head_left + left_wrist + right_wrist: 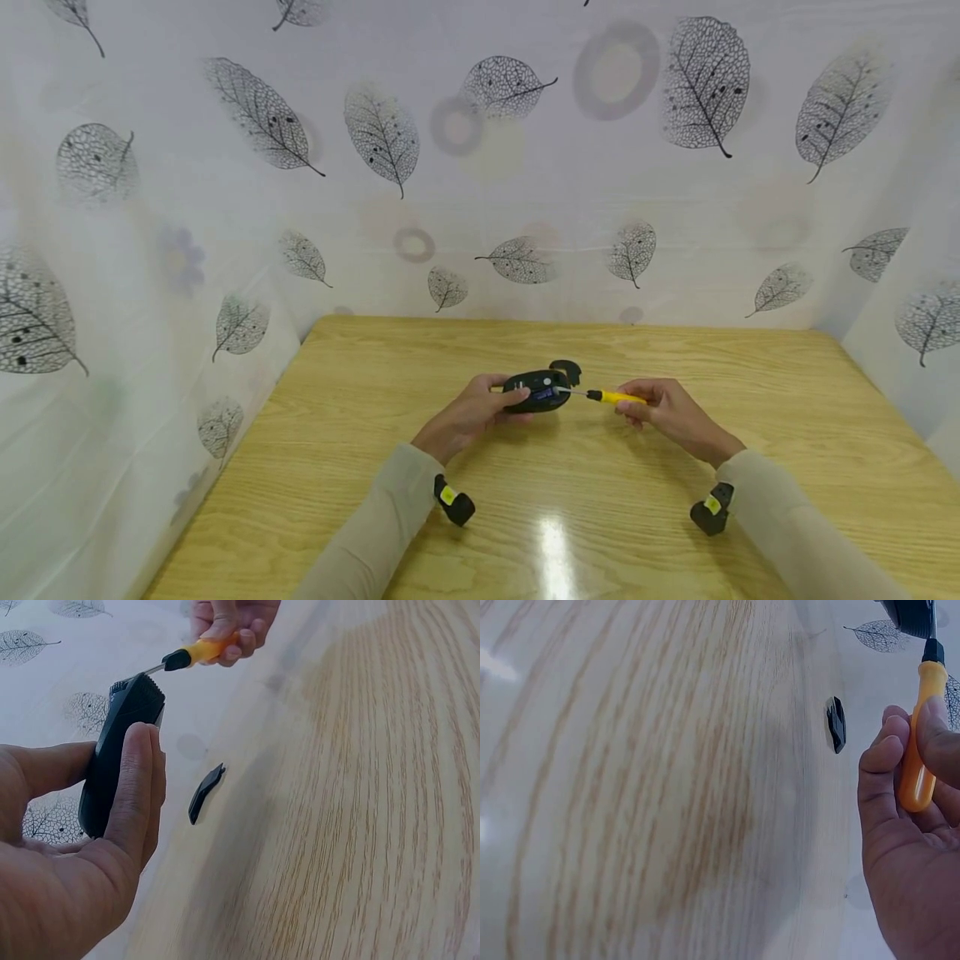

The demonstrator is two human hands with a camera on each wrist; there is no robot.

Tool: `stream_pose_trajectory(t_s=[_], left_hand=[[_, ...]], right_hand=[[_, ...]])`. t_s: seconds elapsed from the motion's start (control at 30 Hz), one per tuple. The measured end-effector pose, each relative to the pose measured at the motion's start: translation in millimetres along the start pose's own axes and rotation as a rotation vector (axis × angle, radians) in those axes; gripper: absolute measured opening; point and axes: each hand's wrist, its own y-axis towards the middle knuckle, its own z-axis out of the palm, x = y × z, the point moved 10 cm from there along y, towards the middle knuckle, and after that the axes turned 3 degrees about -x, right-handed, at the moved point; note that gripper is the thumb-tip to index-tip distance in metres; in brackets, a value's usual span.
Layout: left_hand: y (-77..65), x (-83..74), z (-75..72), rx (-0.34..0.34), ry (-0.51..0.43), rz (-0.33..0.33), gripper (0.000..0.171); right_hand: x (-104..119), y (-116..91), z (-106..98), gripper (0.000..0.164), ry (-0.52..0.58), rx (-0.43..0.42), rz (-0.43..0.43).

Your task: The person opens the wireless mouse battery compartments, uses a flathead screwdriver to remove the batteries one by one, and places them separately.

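Observation:
My left hand (474, 410) grips a black computer mouse (534, 383) above the table, its underside turned up, the thumb lying over it. The battery bay is uncovered, and a blue battery (543, 396) shows inside. In my right hand (666, 408) is a screwdriver (617, 397) with a yellow handle, pinched between thumb and fingers. Its thin metal shaft points left, the tip right at the bay's end of the mouse. Just behind the mouse, a curved black cover (568, 370) lies on the table; the left wrist view shows it below the mouse (112, 769).
The wooden table (360, 467) spans the space under both hands. A leaf-printed curtain (525, 192) hangs along its back edge and the left and right sides. Each sleeve cuff carries a small black wrist camera (455, 502).

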Motion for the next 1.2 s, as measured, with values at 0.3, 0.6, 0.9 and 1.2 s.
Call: stream_pose_trajectory(t_s=[0.3,0.6,0.9,1.2], left_hand=[[0.7,-1.5,0.9,0.006,-0.011,-0.004,0.057],[0.2,-3.3,0.2,-0.017,-0.015,-0.003,0.055],[-2.9,-6.1,2.9,0.014,-0.039,0.011,0.051],[-2.5,-6.1,1.4,0.01,-0.038,0.015,0.051]], right_hand=[[0.7,0.7,-0.1,0.03,0.0,-0.001,-0.002],[1.5,0.6,-0.7,0.032,-0.005,-0.011,-0.002],[7.1,0.0,-0.3,0.034,-0.009,0.003,-0.034],[6.4,-0.5,1.5,0.035,-0.012,0.012,-0.025]])
